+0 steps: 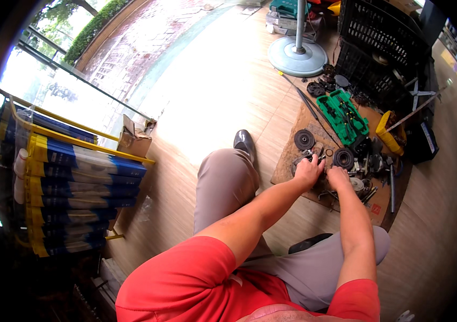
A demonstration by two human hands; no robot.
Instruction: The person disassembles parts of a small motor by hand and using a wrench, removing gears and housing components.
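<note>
Both my hands are low over a cardboard sheet strewn with metal parts. My left hand has its fingers bent and closed beside a greyish metal part; what lies in them is too small to tell. Close by on its right, my right hand is closed, its fingertips mostly hidden behind the knuckles. A black grooved pulley wheel lies just beyond my left hand. Another black pulley wheel is right beyond my right hand. A pale round metal part lies to the right of that hand.
Beyond the parts lies an open green tool case, with a long dark rod beside it. A yellow container, black crates and a round stand base are farther off. A rack of blue-and-yellow packages stands left.
</note>
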